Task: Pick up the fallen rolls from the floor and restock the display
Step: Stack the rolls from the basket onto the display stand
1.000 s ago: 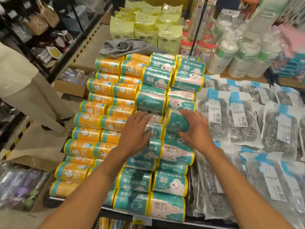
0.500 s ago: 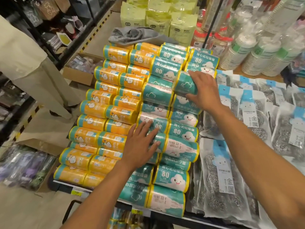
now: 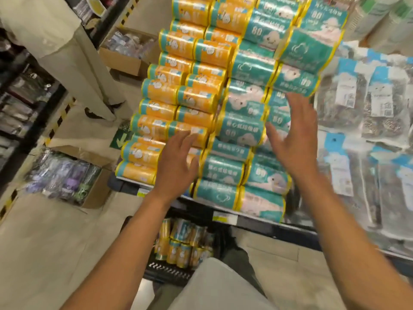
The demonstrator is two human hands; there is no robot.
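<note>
The number 80 can be read on several teal rolls (image 3: 259,32), from twelve o'clock down to the middle. Their Chinese lettering, and the labels on the scourer packs (image 3: 345,92) at three o'clock, are too blurred to read. A green floor sign (image 3: 120,139) at nine o'clock bears a pale arrow.

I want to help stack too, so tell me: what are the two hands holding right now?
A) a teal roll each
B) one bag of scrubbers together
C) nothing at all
C: the left hand and the right hand both have straight, spread fingers over the stacked rolls, and neither one grips anything.
</note>
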